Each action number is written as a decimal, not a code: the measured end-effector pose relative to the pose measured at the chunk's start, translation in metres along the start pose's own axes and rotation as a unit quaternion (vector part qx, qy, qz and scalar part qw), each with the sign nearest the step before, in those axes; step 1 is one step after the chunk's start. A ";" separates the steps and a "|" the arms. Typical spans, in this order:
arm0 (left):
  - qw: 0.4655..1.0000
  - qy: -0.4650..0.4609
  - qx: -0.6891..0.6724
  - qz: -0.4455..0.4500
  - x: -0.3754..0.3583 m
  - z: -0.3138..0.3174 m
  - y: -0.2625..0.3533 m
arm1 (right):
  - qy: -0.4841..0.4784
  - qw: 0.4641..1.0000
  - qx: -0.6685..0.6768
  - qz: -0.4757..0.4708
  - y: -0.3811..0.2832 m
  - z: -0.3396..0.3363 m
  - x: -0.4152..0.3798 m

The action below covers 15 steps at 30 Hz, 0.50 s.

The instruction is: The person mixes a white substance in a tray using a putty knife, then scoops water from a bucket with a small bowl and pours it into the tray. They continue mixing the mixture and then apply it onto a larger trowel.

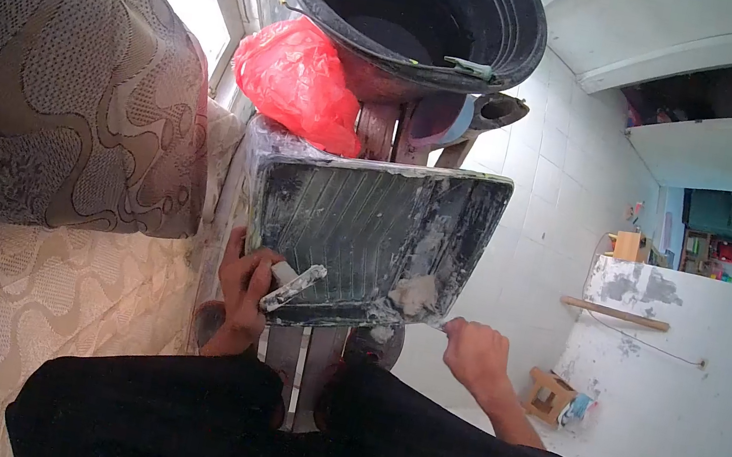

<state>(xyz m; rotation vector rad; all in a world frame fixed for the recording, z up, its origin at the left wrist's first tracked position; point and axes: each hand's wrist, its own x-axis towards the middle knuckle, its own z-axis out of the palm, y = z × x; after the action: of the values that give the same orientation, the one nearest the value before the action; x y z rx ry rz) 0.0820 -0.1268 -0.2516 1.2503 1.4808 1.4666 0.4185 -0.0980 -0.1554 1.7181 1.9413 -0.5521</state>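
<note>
A black paint tray (339,214) with a ribbed floor and whitish smears lies in front of my knees. At its near left corner my left hand (245,291) is closed around a scraper (294,286) whose blade is coated with pale paste. My right hand (473,353) is closed on the thin handle of a tool at the tray's near right corner. That tool's far end reaches to a lump of pale paste (414,296) inside the tray; its shape is hard to make out.
Beyond the tray stand a large black bucket (386,61) and a red plastic bag (298,84), on a slatted wooden bench (320,367). Patterned cushions (75,99) are at the left. A small wooden stool (549,398) stands at the right.
</note>
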 end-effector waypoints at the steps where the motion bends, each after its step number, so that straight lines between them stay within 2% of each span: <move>1: 1.000 -0.011 0.002 -0.014 -0.001 -0.002 0.002 | 0.001 1.000 0.012 0.013 0.004 -0.005 -0.001; 7: 1.000 0.005 -0.018 -0.017 0.000 0.002 0.000 | 0.009 0.999 0.010 0.041 0.010 -0.024 -0.010; 15: 1.000 0.002 -0.002 -0.016 0.003 0.002 0.003 | -0.016 1.000 -0.008 0.014 -0.008 0.013 -0.009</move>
<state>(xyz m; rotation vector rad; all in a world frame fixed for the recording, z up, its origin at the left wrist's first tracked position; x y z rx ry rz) 0.0837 -0.1238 -0.2487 1.2173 1.4931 1.4514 0.4123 -0.1140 -0.1605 1.7143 1.8923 -0.5482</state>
